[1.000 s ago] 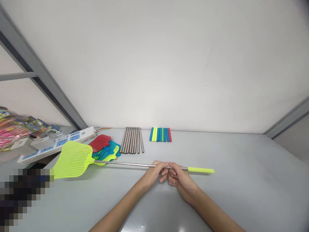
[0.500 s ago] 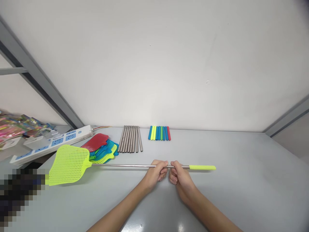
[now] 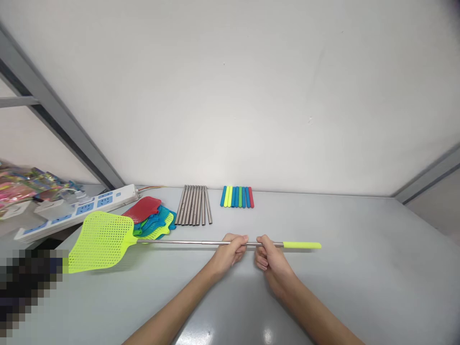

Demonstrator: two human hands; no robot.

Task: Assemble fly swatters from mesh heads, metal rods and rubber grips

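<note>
swatter (image 3: 196, 242): held approx. horiz.
paddle (image 3: 100, 239): lime-yel., perf'd, L end
rod (image 3: 176, 241): silver metal, extd.
grip (image 3: 302, 245): lime-yel., R end

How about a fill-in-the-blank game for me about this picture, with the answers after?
1. Along the swatter's metal rod, the hand nearer the handle is the ____ one.
2. The swatter head and the handle are the ____ color.
3. In the row of short tubes, the one farthest right is ____.
4. The metal tubes lie to the ____ of that row.

Missing words: right; same; red; left.
</note>
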